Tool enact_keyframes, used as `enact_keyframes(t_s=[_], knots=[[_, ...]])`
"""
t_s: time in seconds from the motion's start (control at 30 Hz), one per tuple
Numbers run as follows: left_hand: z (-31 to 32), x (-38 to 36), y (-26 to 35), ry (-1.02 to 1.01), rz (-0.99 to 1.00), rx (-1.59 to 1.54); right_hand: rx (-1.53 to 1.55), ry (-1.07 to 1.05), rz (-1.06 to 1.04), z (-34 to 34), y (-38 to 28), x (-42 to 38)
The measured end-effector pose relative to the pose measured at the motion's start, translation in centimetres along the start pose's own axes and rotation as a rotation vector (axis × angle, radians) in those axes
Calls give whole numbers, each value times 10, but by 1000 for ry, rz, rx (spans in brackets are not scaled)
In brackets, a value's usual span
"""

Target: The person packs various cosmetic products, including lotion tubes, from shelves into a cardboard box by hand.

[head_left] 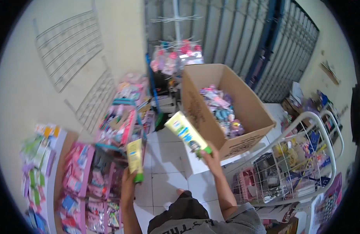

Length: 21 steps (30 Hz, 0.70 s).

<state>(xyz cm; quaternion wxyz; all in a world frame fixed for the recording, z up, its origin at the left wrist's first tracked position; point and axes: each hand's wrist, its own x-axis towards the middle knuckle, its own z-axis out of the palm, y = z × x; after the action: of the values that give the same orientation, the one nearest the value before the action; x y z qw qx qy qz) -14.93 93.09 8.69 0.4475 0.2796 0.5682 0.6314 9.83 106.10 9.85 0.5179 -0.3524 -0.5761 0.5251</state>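
Both hands (128, 183) (211, 158) raised, each gripping a tube (135, 159) (187, 133).

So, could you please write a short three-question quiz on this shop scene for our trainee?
1. True or false: each hand holds a yellow tube with a green cap.
2. What is the big open container behind the right hand? A) cardboard box B) metal drum
3. Which tube is raised higher?

Key
1. True: left hand grips one tube, the right grips the other tube.
2. A, the cardboard box.
3. The right hand's.
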Motion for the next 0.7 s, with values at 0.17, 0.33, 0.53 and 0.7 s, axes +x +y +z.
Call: enact_keyframes(t_s=[0.17, 0.33, 0.53, 0.7], knots=[[179, 84, 34, -487, 337, 435, -858, 458, -449, -104, -44, 44], [320, 121, 38, -605, 607, 1102, -1162, 336, -83, -160, -32, 79], [359, 160, -8, -754, 495, 1654, -1269, 64, 263, -167, -29, 90], [347, 165, -15, -715, 463, 1499, -1358, -43, 366, -164, -31, 96]])
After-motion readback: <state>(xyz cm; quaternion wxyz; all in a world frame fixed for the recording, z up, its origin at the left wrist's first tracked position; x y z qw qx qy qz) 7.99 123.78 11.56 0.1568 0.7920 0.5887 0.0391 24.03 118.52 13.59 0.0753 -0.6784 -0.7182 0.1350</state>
